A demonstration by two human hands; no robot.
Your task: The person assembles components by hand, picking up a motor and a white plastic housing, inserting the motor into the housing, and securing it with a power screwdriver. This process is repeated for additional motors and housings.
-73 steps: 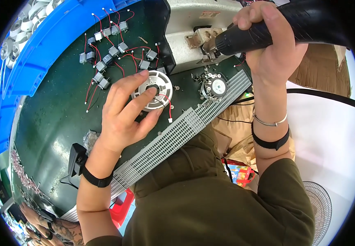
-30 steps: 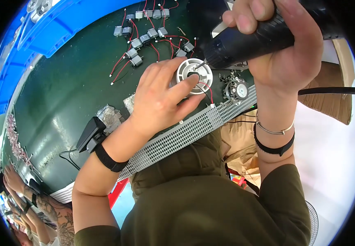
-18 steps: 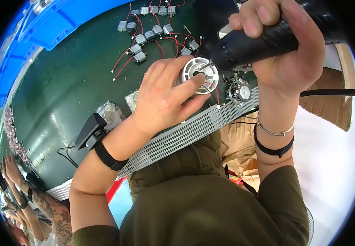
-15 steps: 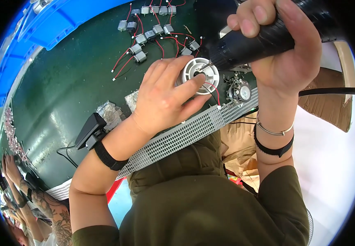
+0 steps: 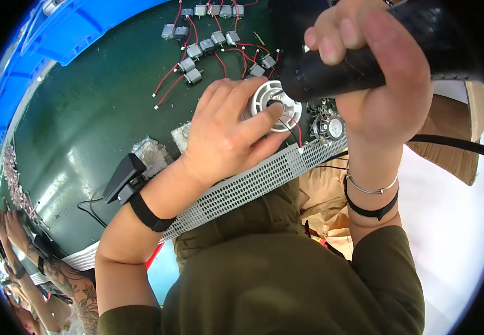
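Observation:
My left hand (image 5: 219, 125) is closed round a white round plastic housing (image 5: 294, 110) on the green bench top, with the index finger pressing on a dark part at its centre. A red and a dark wire run out of the housing to a small white connector (image 5: 301, 150). Wrapped in my right hand (image 5: 390, 84) is a black power screwdriver (image 5: 331, 75), tilted toward the housing. Its nose hangs just over the housing's right edge, and whether the bit touches a screw is hard to see. Just right of the housing lies a round metallic part (image 5: 330, 128).
Several small motors (image 5: 218, 37) with red wires lie beyond my left hand. Blue bins (image 5: 80, 28) line the far left, near a heap of small screws (image 5: 16, 178). A perforated strip (image 5: 242, 184) edges the bench. Another person's tattooed arm (image 5: 66, 276) reaches in at lower left.
My right hand and the screwdriver have shifted slightly left and down, and the bit seen earlier inside the housing is now mostly hidden. My left hand stays on the housing.

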